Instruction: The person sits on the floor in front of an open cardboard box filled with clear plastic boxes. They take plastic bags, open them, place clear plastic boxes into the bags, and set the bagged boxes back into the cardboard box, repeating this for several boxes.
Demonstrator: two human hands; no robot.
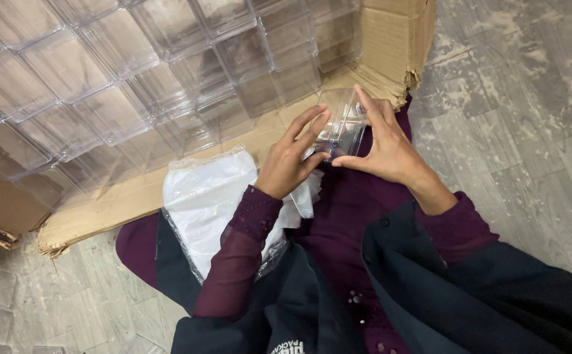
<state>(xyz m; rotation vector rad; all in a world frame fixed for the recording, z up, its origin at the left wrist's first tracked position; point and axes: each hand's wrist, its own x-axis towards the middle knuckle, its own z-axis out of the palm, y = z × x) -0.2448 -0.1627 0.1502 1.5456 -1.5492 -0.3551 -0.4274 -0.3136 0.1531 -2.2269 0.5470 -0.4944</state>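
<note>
On the grey tiled floor (pixel 535 118), beside a flattened cardboard sheet (pixel 135 190), a person sits wearing dark purple sleeves and a dark apron. Both hands meet just off the sheet's near edge. The left hand (pixel 290 164) curls its fingers around one side of a small clear plastic box (pixel 342 124); the right hand (pixel 384 147) grips the other side, thumb underneath. The box is raised above the lap, tilted, touching nothing but the hands. Across the cardboard, farther from the person, many identical clear boxes (pixel 115 85) already lie packed in tidy rows, which suggests much of the work is finished. Against the sheet's near edge, on the lap, rests a white plastic bag (pixel 207 196), its contents unclear, so how much remains cannot be told.
</note>
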